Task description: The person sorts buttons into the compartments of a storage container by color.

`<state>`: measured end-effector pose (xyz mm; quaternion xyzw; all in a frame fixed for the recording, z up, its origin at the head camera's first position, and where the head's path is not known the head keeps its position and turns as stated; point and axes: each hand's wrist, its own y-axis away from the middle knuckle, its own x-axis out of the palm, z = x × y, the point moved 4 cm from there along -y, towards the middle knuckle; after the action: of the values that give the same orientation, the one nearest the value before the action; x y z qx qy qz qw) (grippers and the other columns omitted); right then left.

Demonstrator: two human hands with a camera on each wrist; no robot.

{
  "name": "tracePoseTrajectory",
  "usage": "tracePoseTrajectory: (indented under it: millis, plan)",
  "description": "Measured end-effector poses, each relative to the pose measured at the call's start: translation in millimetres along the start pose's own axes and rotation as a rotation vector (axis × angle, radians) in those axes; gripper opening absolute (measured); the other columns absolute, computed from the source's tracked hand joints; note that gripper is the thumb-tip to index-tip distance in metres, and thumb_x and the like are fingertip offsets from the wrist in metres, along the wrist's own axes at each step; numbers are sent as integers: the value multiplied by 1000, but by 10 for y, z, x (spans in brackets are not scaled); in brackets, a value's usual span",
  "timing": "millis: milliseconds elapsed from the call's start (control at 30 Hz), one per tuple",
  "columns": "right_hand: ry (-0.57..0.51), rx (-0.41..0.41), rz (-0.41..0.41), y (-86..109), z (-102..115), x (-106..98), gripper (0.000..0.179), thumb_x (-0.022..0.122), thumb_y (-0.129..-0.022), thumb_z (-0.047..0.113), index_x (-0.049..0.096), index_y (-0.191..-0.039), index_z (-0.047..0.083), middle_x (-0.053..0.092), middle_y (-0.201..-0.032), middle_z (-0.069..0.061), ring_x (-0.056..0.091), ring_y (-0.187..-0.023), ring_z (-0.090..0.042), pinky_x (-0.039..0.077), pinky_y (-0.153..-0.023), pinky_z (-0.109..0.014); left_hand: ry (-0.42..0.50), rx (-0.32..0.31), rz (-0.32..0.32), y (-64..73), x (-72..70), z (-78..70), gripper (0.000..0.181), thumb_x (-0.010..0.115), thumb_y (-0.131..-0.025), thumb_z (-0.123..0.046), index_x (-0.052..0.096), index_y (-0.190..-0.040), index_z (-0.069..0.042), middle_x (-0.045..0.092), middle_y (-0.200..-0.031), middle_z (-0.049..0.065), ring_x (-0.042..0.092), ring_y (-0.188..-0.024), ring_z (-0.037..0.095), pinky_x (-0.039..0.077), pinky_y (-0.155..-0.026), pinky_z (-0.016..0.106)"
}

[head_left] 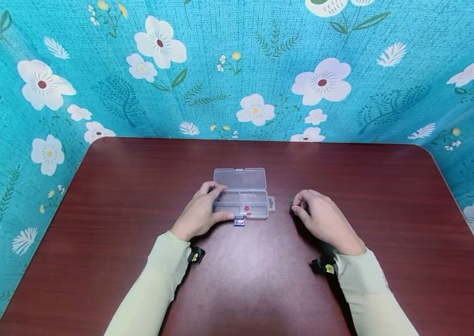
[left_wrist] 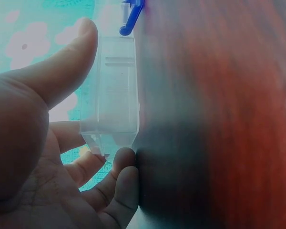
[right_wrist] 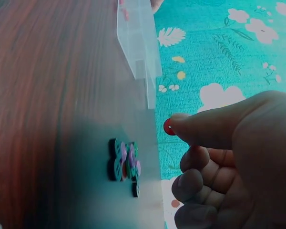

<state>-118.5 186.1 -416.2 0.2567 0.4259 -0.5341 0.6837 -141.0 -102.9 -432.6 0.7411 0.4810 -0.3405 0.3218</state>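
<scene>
A clear plastic compartment box [head_left: 254, 198] lies on the table with its lid [head_left: 239, 178] folded back. Red buttons [head_left: 247, 208] lie in its front right compartment. My left hand [head_left: 198, 213] holds the box by its left end, thumb along the front near the blue latch [head_left: 239, 221] and fingers at the back left. To the right of the box, my right hand [head_left: 325, 217] pinches a small red button [right_wrist: 168, 127] between thumb and fingers. Below that hand, in the right wrist view, sits a small pile of green, purple and black buttons [right_wrist: 126, 160].
The dark red wooden table [head_left: 144, 172] stands against a turquoise flowered cloth [head_left: 215, 65]. A clear hanging tab [head_left: 272, 203] juts from the box's right end, on the side of the right hand. Black straps [head_left: 325, 266] circle both wrists.
</scene>
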Motion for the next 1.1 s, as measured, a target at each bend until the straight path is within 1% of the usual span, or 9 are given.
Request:
tracePoseTrajectory:
  millis: [233, 433, 667, 833, 1100]
  plan:
    - [2, -24, -14, -55, 87, 27, 12, 70, -92, 10, 61, -86, 16, 49, -77, 3, 47, -67, -13, 39, -64, -32, -3, 7, -3, 2, 2, -5, 78, 79, -86, -43, 47, -151, -12, 38, -150, 13, 45, -131, 33, 42, -105, 48]
    - [-2, -44, -25, -101, 166, 56, 13, 70, -91, 9, 61, -85, 17, 50, -77, 4, 48, -67, -12, 40, -64, -31, 0, -7, 2, -5, 11, 9, 78, 78, -87, -44, 47, -151, -13, 38, -149, 11, 45, -132, 32, 41, -106, 48]
    - [-24, -46, -7, -151, 267, 112, 13, 70, -91, 8, 61, -86, 16, 50, -78, 3, 47, -68, -12, 40, -64, -31, -1, 5, -3, -3, 7, 0, 77, 79, -87, -43, 47, -150, -13, 38, -149, 12, 45, -131, 33, 42, -105, 48]
    - [-36, -51, -1, -195, 330, 151, 12, 72, -91, 10, 62, -88, 15, 50, -78, 3, 48, -68, -12, 40, -63, -31, -3, -4, 1, 0, -2, 2, 77, 78, -87, -44, 47, -151, -14, 38, -150, 11, 45, -132, 32, 42, -106, 47]
    - [-54, -59, 7, -251, 389, 205, 10, 70, -92, 10, 62, -90, 14, 50, -78, 3, 47, -68, -13, 40, -63, -31, -4, 8, -2, -2, -4, -2, 77, 78, -87, -44, 48, -150, -14, 39, -149, 11, 45, -132, 32, 42, -106, 47]
